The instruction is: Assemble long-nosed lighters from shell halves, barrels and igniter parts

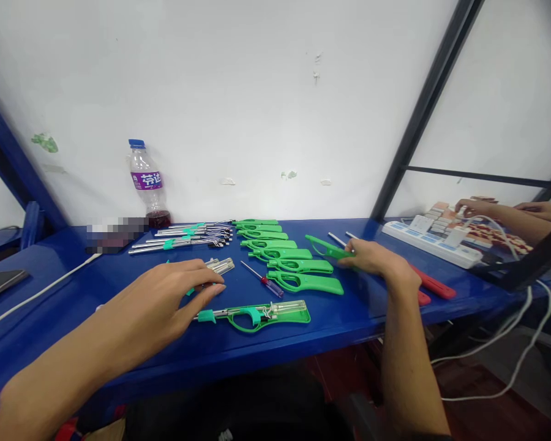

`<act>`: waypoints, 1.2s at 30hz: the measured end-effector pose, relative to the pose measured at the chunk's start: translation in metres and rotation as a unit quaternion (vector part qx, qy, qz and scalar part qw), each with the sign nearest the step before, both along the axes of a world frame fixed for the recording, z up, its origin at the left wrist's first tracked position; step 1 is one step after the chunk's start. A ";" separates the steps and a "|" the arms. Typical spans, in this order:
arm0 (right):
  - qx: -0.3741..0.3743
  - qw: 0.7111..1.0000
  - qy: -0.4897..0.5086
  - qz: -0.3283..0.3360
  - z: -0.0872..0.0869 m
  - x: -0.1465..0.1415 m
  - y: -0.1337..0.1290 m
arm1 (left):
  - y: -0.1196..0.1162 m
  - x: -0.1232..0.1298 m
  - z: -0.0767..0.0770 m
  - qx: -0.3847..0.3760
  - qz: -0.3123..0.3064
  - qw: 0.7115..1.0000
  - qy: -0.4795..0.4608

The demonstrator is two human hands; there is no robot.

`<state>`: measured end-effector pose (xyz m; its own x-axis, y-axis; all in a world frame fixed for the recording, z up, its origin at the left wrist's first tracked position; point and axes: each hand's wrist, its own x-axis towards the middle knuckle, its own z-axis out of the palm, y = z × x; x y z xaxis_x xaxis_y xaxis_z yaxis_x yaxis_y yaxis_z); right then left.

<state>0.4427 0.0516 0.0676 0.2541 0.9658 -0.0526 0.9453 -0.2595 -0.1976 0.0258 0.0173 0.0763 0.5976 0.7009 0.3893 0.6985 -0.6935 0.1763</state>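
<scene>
My right hand (371,260) pinches a green casing half (328,248) at the right of the blue table. Over the left part, my left hand (174,297) hovers with thumb and fingers apart, near teal pieces and clear fuel tanks (221,266). In front lies a green casing (292,315) fitted with a clear tank, a teal trigger (254,315) and a metal rod. Several green casings (307,283) lie in a column in the middle. Metal rods with teal parts (169,244) and wires lie behind my left hand. A small screwdriver (272,286) rests between the tanks and casings.
A bottle (147,184) stands by the wall at the back left, beside a blurred object and a white cable (41,293). To the right are red-handled tools (434,283), a power strip (431,244) and a black post. Another person's hands (487,208) are beyond it.
</scene>
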 end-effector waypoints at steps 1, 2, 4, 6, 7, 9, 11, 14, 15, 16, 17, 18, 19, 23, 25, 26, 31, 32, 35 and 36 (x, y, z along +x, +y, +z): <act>0.017 1.000 -0.007 -0.011 0.001 0.002 -0.001 | 0.000 0.000 0.000 0.000 -0.001 1.000 0.001; 0.033 0.999 -0.013 -0.021 0.003 0.005 -0.004 | 0.000 0.000 0.000 0.001 -0.001 1.000 0.002; 0.063 0.997 -0.023 -0.036 0.010 0.007 -0.012 | 0.000 0.001 0.000 0.010 -0.001 1.000 -0.002; 0.091 0.995 -0.024 -0.026 0.020 0.004 -0.025 | 0.000 0.004 0.000 0.036 0.000 0.999 -0.017; 0.102 0.995 -0.018 -0.008 0.026 -0.001 -0.033 | -0.001 0.005 -0.001 0.056 0.001 0.998 -0.027; 0.125 0.986 0.061 0.095 0.038 -0.017 -0.050 | -0.003 0.009 -0.001 0.098 0.000 0.994 -0.040; 0.100 0.969 0.129 0.186 0.048 -0.038 -0.065 | -0.006 0.014 -0.002 0.130 -0.014 0.991 -0.042; 0.050 0.946 0.165 0.276 0.058 -0.069 -0.080 | -0.010 0.019 -0.002 0.160 -0.063 0.985 -0.036; 0.032 0.939 0.179 0.293 0.060 -0.077 -0.083 | -0.011 0.020 -0.001 0.166 -0.076 0.983 -0.032; 0.019 0.932 0.195 0.305 0.061 -0.083 -0.084 | -0.012 0.020 0.000 0.172 -0.084 0.981 -0.027; 0.008 0.927 0.208 0.312 0.061 -0.087 -0.084 | -0.012 0.020 0.001 0.175 -0.087 0.981 -0.019; 0.003 0.923 0.216 0.318 0.061 -0.090 -0.082 | -0.013 0.019 0.002 0.175 -0.087 0.981 -0.011; 0.005 0.921 0.217 0.324 0.059 -0.091 -0.081 | -0.013 0.019 0.003 0.174 -0.085 0.981 -0.003; 0.019 0.916 0.164 0.367 0.051 -0.090 -0.073 | -0.013 0.017 0.001 0.173 -0.081 0.982 0.001; 0.003 0.910 0.140 0.390 0.047 -0.091 -0.071 | -0.011 0.015 -0.002 0.171 -0.077 0.982 -0.008; -0.003 0.908 0.131 0.397 0.046 -0.093 -0.071 | -0.010 0.015 -0.004 0.166 -0.073 0.983 -0.009; 0.003 0.914 0.078 0.399 0.040 -0.109 -0.069 | -0.003 0.011 -0.010 0.081 -0.026 0.995 0.045; 0.004 0.914 0.071 0.398 0.039 -0.112 -0.068 | -0.002 0.010 -0.011 0.064 -0.017 0.996 0.055; 0.008 0.917 0.065 0.393 0.037 -0.117 -0.068 | 0.001 0.010 -0.012 0.028 0.007 0.997 0.071; 0.012 0.919 0.066 0.389 0.037 -0.118 -0.068 | 0.002 0.010 -0.011 0.017 0.013 0.997 0.074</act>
